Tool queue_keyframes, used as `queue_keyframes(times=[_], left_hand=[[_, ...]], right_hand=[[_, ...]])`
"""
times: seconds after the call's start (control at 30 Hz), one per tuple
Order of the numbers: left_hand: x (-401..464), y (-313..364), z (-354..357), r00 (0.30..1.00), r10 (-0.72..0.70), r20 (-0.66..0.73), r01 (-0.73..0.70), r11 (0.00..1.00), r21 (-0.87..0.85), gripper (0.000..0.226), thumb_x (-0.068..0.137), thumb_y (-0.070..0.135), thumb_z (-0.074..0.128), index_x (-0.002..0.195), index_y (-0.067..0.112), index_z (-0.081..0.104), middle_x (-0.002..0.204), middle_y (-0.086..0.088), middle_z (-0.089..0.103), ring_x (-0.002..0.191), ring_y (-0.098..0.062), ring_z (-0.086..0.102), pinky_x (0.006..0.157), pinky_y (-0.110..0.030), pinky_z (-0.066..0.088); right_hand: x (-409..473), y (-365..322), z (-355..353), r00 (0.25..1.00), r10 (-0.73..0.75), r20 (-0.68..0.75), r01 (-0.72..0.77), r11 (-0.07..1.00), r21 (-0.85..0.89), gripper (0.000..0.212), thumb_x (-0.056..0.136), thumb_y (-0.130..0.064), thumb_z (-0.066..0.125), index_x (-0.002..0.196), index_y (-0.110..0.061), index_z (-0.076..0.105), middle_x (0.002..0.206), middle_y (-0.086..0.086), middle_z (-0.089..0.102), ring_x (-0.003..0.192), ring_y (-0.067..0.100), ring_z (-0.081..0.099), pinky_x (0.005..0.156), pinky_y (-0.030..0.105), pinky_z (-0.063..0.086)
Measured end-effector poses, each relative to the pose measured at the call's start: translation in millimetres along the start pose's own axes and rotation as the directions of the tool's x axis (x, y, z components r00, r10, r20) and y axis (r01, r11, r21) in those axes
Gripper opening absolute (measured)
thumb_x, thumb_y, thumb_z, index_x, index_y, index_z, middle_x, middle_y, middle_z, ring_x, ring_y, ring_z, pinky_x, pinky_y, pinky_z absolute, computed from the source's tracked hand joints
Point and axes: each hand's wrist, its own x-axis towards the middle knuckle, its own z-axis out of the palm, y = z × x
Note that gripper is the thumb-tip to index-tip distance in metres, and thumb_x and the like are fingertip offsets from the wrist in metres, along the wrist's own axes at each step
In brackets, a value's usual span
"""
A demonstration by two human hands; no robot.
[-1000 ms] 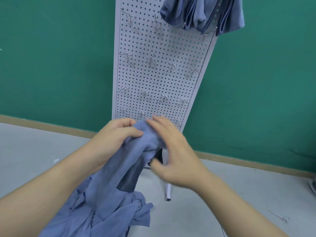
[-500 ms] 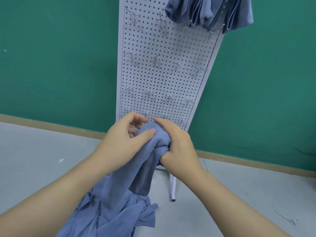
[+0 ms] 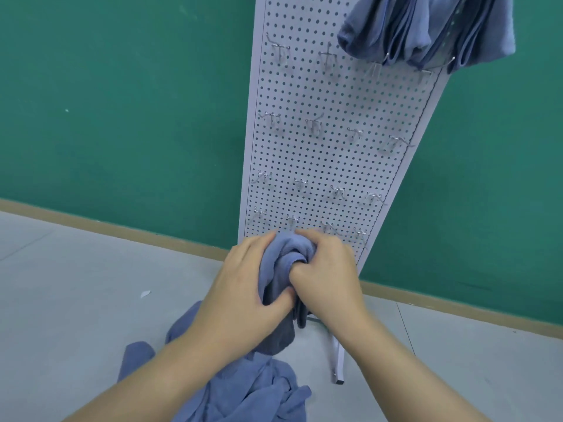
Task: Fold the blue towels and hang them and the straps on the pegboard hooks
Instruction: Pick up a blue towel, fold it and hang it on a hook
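Part of the job looks done: several folded blue towels (image 3: 426, 32) hang from the top hooks of the pegboard (image 3: 329, 153), up and to the right of both hands. Many hooks (image 3: 313, 126) below them stand bare. A loose heap of blue cloth (image 3: 243, 388) lies on the floor beneath the forearms, so a good deal is left; whether straps lie in that heap cannot be told. The left hand (image 3: 243, 296) and right hand (image 3: 326, 275) are close together, both gripping the bunched towel (image 3: 283, 257) between them, its tail hanging down to the heap.
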Motion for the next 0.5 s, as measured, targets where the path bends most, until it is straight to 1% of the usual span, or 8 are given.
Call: queue_keyframes(times=[0.07, 0.13, 0.2, 0.27, 0.3, 0.4, 0.47, 0.5], left_hand=[[2.6, -2.9, -1.7, 1.0, -0.002, -0.015, 0.001, 1.0, -0.008, 0.054, 0.081, 0.017, 0.069, 0.125, 0.044, 0.053, 0.12, 0.026, 0.056, 0.121, -0.005, 0.053, 0.099, -0.019, 0.04], [6.3, -9.9, -1.6, 0.999, -0.041, -0.03, 0.04, 0.999, -0.013, 0.055, 0.078, 0.016, 0.061, 0.123, 0.047, 0.052, 0.12, 0.027, 0.055, 0.122, -0.007, 0.053, 0.098, -0.018, 0.04], [10.4, -18.7, -1.5, 0.996, -0.082, -0.033, 0.082, 0.997, -0.005, 0.059, 0.078, 0.016, 0.054, 0.131, 0.042, 0.053, 0.125, 0.025, 0.054, 0.123, -0.005, 0.052, 0.099, -0.016, 0.04], [14.9, -26.2, -2.5, 0.994, -0.106, -0.013, 0.106, 0.994, 0.0, 0.061, 0.079, 0.013, 0.052, 0.136, 0.036, 0.054, 0.127, 0.024, 0.054, 0.122, -0.003, 0.053, 0.1, -0.015, 0.04], [17.0, -29.7, -2.8, 0.994, -0.113, -0.004, 0.113, 0.994, 0.003, 0.061, 0.081, 0.011, 0.053, 0.137, 0.035, 0.055, 0.126, 0.026, 0.055, 0.121, -0.001, 0.053, 0.098, -0.012, 0.04], [22.2, -39.0, -2.7, 0.986, -0.169, 0.018, 0.168, 0.985, 0.024, 0.064, 0.085, -0.001, 0.061, 0.139, 0.033, 0.055, 0.125, 0.028, 0.056, 0.116, 0.005, 0.054, 0.094, -0.008, 0.039], [23.2, -41.9, 0.0, 0.978, -0.204, 0.04, 0.202, 0.978, 0.042, 0.068, 0.084, -0.003, 0.062, 0.141, 0.034, 0.055, 0.127, 0.027, 0.058, 0.115, 0.003, 0.055, 0.094, -0.008, 0.039], [23.5, -41.2, 1.4, 0.975, -0.215, 0.05, 0.213, 0.976, 0.044, 0.069, 0.083, -0.002, 0.062, 0.141, 0.035, 0.055, 0.126, 0.029, 0.057, 0.115, 0.003, 0.055, 0.094, -0.008, 0.04]], right_hand=[[2.4, -4.7, 2.8, 1.0, 0.011, 0.02, -0.011, 1.0, -0.009, 0.025, 0.058, -0.021, 0.038, 0.071, -0.019, 0.059, 0.056, -0.001, 0.055, 0.06, 0.021, 0.048, 0.052, 0.038, 0.04], [6.7, -8.5, 2.2, 0.998, 0.028, 0.051, -0.029, 1.0, 0.007, 0.035, 0.06, -0.019, 0.041, 0.084, -0.019, 0.067, 0.062, -0.005, 0.061, 0.064, 0.018, 0.052, 0.057, 0.035, 0.044], [10.2, -11.2, -0.2, 0.996, 0.045, 0.071, -0.047, 0.999, 0.027, 0.044, 0.068, -0.012, 0.049, 0.101, -0.034, 0.069, 0.08, -0.005, 0.072, 0.08, 0.02, 0.065, 0.07, 0.038, 0.057], [13.1, -10.4, -2.6, 0.996, 0.038, 0.079, -0.042, 0.998, 0.039, 0.056, 0.073, -0.002, 0.051, 0.105, -0.047, 0.061, 0.091, -0.003, 0.075, 0.091, 0.023, 0.069, 0.081, 0.045, 0.06], [14.3, -8.0, -3.6, 0.995, 0.044, 0.085, -0.048, 0.998, 0.048, 0.058, 0.076, -0.001, 0.052, 0.109, -0.047, 0.065, 0.094, -0.006, 0.076, 0.092, 0.019, 0.069, 0.084, 0.043, 0.06], [17.9, 1.0, -5.8, 0.993, 0.076, 0.094, -0.085, 0.992, 0.089, 0.061, 0.082, -0.002, 0.054, 0.134, -0.032, 0.068, 0.117, -0.018, 0.071, 0.106, 0.0, 0.065, 0.087, 0.017, 0.052], [18.2, 6.2, -9.2, 0.994, 0.071, 0.085, -0.08, 0.99, 0.113, 0.061, 0.084, -0.001, 0.054, 0.136, -0.03, 0.065, 0.12, -0.018, 0.069, 0.107, -0.005, 0.063, 0.082, 0.004, 0.045], [16.4, 7.1, -10.8, 0.995, 0.064, 0.081, -0.073, 0.991, 0.115, 0.061, 0.083, 0.0, 0.054, 0.135, -0.03, 0.066, 0.116, -0.018, 0.07, 0.105, -0.007, 0.063, 0.079, 0.003, 0.045]])
